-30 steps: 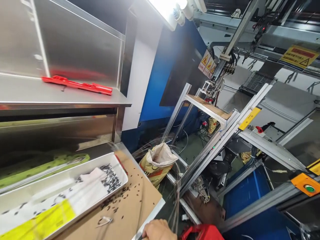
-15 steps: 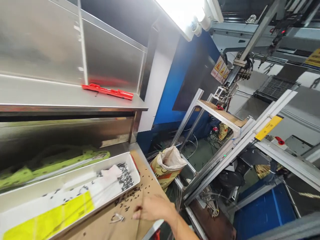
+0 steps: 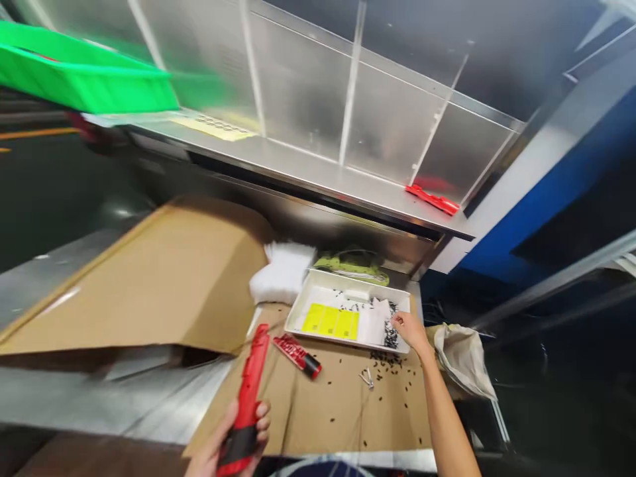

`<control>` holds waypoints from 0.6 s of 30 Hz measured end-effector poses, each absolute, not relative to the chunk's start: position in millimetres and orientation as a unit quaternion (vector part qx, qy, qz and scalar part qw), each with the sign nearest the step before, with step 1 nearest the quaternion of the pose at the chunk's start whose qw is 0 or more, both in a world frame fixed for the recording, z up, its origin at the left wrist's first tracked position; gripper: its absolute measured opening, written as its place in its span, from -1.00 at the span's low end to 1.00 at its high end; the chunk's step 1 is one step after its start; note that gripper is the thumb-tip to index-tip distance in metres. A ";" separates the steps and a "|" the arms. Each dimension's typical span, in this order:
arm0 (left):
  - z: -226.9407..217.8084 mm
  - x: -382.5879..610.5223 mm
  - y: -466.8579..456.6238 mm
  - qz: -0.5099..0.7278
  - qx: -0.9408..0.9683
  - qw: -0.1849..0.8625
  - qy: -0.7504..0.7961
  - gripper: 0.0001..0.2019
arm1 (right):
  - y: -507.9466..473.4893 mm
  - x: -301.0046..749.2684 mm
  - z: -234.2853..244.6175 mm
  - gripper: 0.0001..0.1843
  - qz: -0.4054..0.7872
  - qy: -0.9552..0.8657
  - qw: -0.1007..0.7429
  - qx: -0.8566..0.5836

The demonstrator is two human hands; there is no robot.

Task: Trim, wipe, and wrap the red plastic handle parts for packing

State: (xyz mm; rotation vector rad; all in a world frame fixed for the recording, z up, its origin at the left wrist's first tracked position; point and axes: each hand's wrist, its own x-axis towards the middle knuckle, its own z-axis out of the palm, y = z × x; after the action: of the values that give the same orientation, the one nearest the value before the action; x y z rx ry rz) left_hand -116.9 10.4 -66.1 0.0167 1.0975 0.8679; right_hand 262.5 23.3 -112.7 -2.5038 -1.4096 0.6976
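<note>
The hands are well apart. The left hand (image 3: 243, 430) at the bottom of the frame is closed around the black grip of a red-and-black handheld tool (image 3: 247, 391), whose red body points up and away. The right hand (image 3: 408, 330) reaches over the right edge of a white tray (image 3: 318, 281), its fingers beside a heap of small black parts (image 3: 391, 336). Whether those fingers pinch anything is too small to tell.

The tray holds a yellow label (image 3: 330, 322) and a white sheet (image 3: 375, 324), with more black parts dotted across them. Below it, a sheet of cardboard (image 3: 328, 414) carries a red marker-like stick with a black end (image 3: 297, 355), a small metal clip (image 3: 366, 378) and loose black parts. A white cloth wad (image 3: 281, 273) sits just left of the tray, and a green-and-yellow strip (image 3: 352, 265) lies behind it. A large cardboard flap (image 3: 149, 285) covers the steel bench (image 3: 124, 391) to the left.

Above runs a stainless steel shelf (image 3: 298, 159), with a bright green crate (image 3: 84, 79) at the upper left and a red bar (image 3: 432, 199) at its right end. A pale sack (image 3: 462, 358) stands by the right forearm (image 3: 447, 417), and a blue wall (image 3: 576, 199) fills the right side.
</note>
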 end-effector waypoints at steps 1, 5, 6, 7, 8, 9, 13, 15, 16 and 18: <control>-63.9 -113.9 8.5 0.411 -0.009 0.760 0.503 -0.73 | 32.4 258.4 -117.2 -0.71 0.236 -0.468 0.079 -0.848; -61.0 -104.2 4.1 0.454 0.007 0.744 0.490 -0.52 | 58.5 239.7 -134.3 -0.65 0.237 -0.427 0.036 -0.872; -62.4 -102.2 4.0 0.457 0.017 0.746 0.485 -0.50 | 61.7 234.7 -138.8 -0.63 0.240 -0.419 0.033 -0.875; -64.5 -100.0 4.3 0.456 0.024 0.749 0.480 -0.47 | 63.3 229.9 -143.3 -0.61 0.244 -0.414 0.034 -0.877; -67.1 -97.4 5.1 0.453 0.026 0.753 0.476 -0.45 | 63.3 225.8 -147.4 -0.60 0.247 -0.411 0.040 -0.877; -69.8 -94.3 6.4 0.449 0.026 0.758 0.473 -0.41 | 61.8 222.8 -150.7 -0.59 0.249 -0.410 0.052 -0.876; -73.9 -74.8 13.8 0.417 0.035 0.795 0.439 -0.27 | 42.7 225.7 -150.4 -0.56 0.238 -0.436 0.147 -0.855; -69.1 -62.5 17.3 0.388 0.064 0.818 0.419 -0.23 | 27.4 230.3 -140.5 -0.51 0.231 -0.468 0.210 -0.827; -65.6 -56.5 18.8 0.371 0.082 0.828 0.413 -0.20 | 19.0 230.4 -133.8 -0.48 0.229 -0.486 0.240 -0.809; -59.1 -45.4 21.0 0.337 0.123 0.841 0.405 -0.14 | 1.5 223.2 -118.1 -0.44 0.227 -0.533 0.306 -0.755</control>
State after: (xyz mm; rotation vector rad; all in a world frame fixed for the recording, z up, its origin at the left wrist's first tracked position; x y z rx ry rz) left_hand -45.4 21.0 -59.1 0.2596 0.8560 0.7132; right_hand 223.2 1.5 -118.1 -1.9979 -1.4110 0.6015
